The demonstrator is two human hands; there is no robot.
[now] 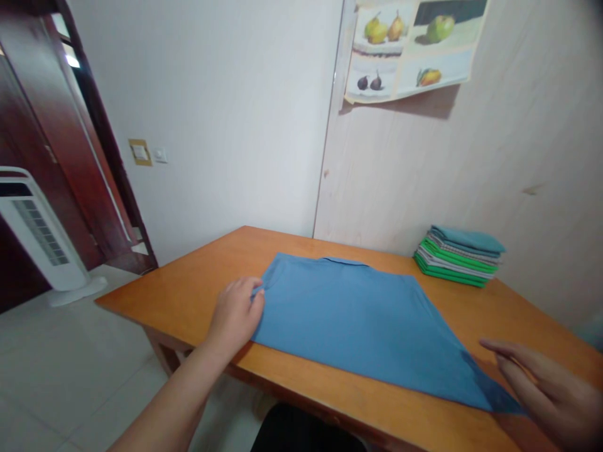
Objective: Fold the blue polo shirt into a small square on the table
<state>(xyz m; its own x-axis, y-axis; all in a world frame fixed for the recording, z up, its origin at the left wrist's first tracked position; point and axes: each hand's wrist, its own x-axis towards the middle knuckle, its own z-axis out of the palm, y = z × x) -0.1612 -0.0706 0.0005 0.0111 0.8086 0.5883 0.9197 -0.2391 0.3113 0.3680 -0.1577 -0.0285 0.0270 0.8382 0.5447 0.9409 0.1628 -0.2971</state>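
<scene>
A blue shirt (348,314) with a collar at its far edge lies spread on the wooden table, its near edge close to the table's front. My left hand (239,311) is at the shirt's left side, fingers curled and thumb closed on the cloth edge, where a small fold lifts. Over by the shirt's near right corner, my right hand (546,383) is held with its fingers stretched out and a gap between them. Its shadow falls across that corner. Nothing shows in its fingers, and whether it touches the cloth is hard to tell.
A stack of folded green, grey and blue cloths (459,256) sits at the table's back right. The orange-brown table (188,289) stands against a wall with a fruit poster (405,53). A white upright fan or cooler (42,232) stands on the floor at left.
</scene>
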